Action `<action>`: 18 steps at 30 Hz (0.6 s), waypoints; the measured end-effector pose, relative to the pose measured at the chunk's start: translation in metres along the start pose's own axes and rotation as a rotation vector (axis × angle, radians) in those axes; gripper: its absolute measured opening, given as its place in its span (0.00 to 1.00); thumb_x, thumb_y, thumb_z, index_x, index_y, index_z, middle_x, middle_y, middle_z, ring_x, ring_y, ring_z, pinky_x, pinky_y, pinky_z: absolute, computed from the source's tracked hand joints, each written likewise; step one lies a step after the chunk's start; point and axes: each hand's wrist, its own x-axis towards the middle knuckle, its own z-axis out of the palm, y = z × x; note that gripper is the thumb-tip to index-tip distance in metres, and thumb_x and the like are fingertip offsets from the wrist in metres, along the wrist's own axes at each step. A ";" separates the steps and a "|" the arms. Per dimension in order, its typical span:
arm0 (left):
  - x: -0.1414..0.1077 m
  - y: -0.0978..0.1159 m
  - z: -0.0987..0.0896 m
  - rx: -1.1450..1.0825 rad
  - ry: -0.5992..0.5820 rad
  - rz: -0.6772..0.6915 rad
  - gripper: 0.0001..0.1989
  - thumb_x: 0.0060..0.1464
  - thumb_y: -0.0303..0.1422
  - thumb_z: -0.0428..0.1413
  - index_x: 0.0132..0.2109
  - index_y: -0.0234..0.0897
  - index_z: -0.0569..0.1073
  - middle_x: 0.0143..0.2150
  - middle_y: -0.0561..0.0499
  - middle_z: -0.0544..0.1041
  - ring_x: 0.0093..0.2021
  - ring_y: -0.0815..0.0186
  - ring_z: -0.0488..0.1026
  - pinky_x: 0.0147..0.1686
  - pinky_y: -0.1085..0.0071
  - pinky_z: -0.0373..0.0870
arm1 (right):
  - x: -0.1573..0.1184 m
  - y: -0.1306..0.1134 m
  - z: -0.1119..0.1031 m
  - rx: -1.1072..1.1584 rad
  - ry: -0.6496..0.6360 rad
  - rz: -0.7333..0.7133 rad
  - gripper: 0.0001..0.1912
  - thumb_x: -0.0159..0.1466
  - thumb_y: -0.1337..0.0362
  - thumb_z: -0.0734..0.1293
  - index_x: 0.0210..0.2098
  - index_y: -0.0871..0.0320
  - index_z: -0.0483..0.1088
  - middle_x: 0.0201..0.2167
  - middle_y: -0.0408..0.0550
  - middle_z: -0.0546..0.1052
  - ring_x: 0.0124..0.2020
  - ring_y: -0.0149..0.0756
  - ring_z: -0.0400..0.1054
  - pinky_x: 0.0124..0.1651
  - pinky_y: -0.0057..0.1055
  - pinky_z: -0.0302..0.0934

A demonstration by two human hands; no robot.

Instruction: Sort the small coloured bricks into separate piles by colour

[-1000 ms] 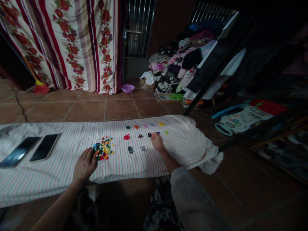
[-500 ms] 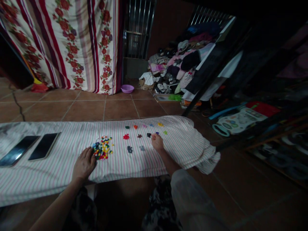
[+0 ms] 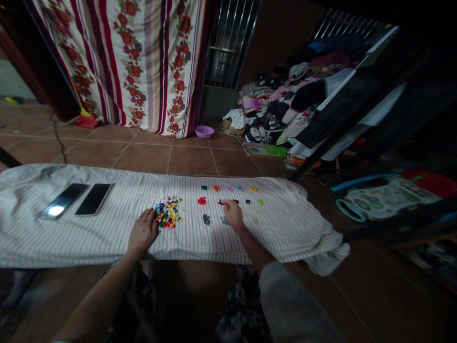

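A mixed pile of small coloured pieces (image 3: 169,213) lies on the striped cloth (image 3: 117,238). My left hand (image 3: 143,231) rests flat at the pile's left edge, fingers extended and touching it. My right hand (image 3: 233,213) is over the sorted clusters, its thumb and index finger together at the brown cluster (image 3: 221,202); whether a piece is between them is too small to tell. Around it lie a red cluster (image 3: 202,201), a dark grey cluster (image 3: 206,219), a yellow cluster (image 3: 253,189) and several others. The black cluster and a grey-blue one are partly hidden by my right hand.
Two phones, one (image 3: 64,201) beside the other (image 3: 94,199), lie on the cloth at the left. Beyond the cloth are a purple basin (image 3: 204,132), a floral curtain (image 3: 150,71) and a heap of clothes (image 3: 282,102). A dark slanted post stands behind the right end.
The view has shifted, so the scene sits further right. My right hand has moved left across the clusters, from beside the black one to the brown one. My left hand stays by the pile.
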 end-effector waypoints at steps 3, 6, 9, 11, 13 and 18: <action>0.000 0.003 0.001 -0.017 0.013 -0.076 0.19 0.62 0.32 0.43 0.54 0.30 0.69 0.55 0.36 0.73 0.60 0.53 0.68 0.57 0.52 0.70 | -0.004 -0.023 0.016 0.053 -0.061 -0.085 0.16 0.59 0.73 0.59 0.36 0.55 0.77 0.38 0.48 0.78 0.42 0.36 0.71 0.51 0.32 0.64; 0.000 0.006 0.001 -0.050 -0.010 -0.102 0.19 0.62 0.32 0.42 0.55 0.33 0.70 0.56 0.37 0.73 0.62 0.52 0.66 0.58 0.50 0.68 | -0.011 -0.046 0.035 0.103 -0.136 -0.175 0.16 0.60 0.73 0.59 0.36 0.55 0.77 0.38 0.48 0.78 0.44 0.36 0.71 0.53 0.34 0.63; 0.001 0.007 -0.002 -0.055 -0.021 -0.135 0.19 0.61 0.31 0.43 0.54 0.32 0.70 0.56 0.37 0.72 0.62 0.52 0.65 0.59 0.50 0.67 | -0.020 -0.069 0.057 0.128 -0.220 -0.247 0.15 0.60 0.73 0.61 0.38 0.54 0.78 0.39 0.47 0.78 0.43 0.35 0.71 0.51 0.33 0.64; 0.002 0.007 -0.004 -0.047 -0.046 -0.109 0.17 0.60 0.30 0.44 0.51 0.32 0.72 0.55 0.37 0.73 0.62 0.53 0.65 0.62 0.50 0.64 | -0.026 -0.084 0.069 0.124 -0.274 -0.291 0.15 0.61 0.73 0.61 0.38 0.53 0.78 0.38 0.46 0.78 0.41 0.35 0.71 0.49 0.32 0.64; 0.002 0.007 -0.005 -0.036 -0.067 -0.081 0.16 0.60 0.29 0.44 0.47 0.32 0.73 0.53 0.38 0.74 0.62 0.53 0.65 0.64 0.50 0.61 | -0.031 -0.099 0.081 0.109 -0.320 -0.338 0.15 0.62 0.73 0.61 0.38 0.53 0.79 0.37 0.46 0.78 0.41 0.35 0.71 0.48 0.31 0.64; 0.001 0.007 -0.002 -0.061 -0.035 -0.164 0.19 0.61 0.30 0.42 0.54 0.30 0.69 0.55 0.36 0.73 0.63 0.52 0.64 0.61 0.50 0.64 | -0.035 -0.128 0.100 0.032 -0.448 -0.521 0.15 0.64 0.73 0.61 0.41 0.55 0.79 0.40 0.49 0.78 0.43 0.38 0.70 0.52 0.34 0.62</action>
